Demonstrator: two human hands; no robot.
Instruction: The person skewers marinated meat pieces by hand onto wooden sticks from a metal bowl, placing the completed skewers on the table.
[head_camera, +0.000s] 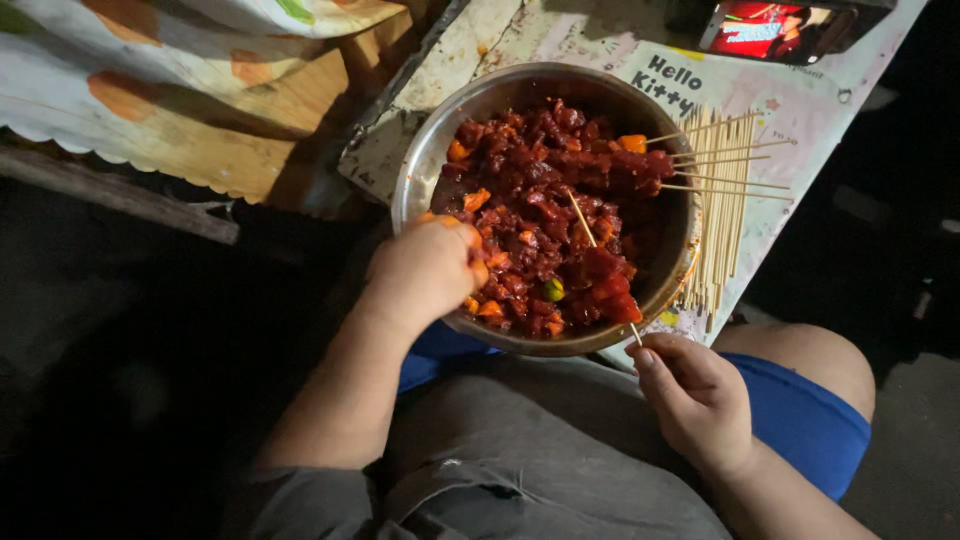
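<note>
A round metal bowl full of red marinated meat chunks with orange and green vegetable bits sits in front of me. My left hand reaches over the bowl's near left rim, fingertips in the meat, pinching a piece. My right hand is at the bowl's near right edge, gripping the end of a thin wooden skewer that slants into the bowl with red pieces threaded on its lower part. Finished skewers lie across the far right of the bowl.
A bundle of bare wooden skewers lies on the printed white tabletop right of the bowl. A lit phone screen rests at the top right. A patterned cloth covers wood at the upper left. My knees in blue shorts are below.
</note>
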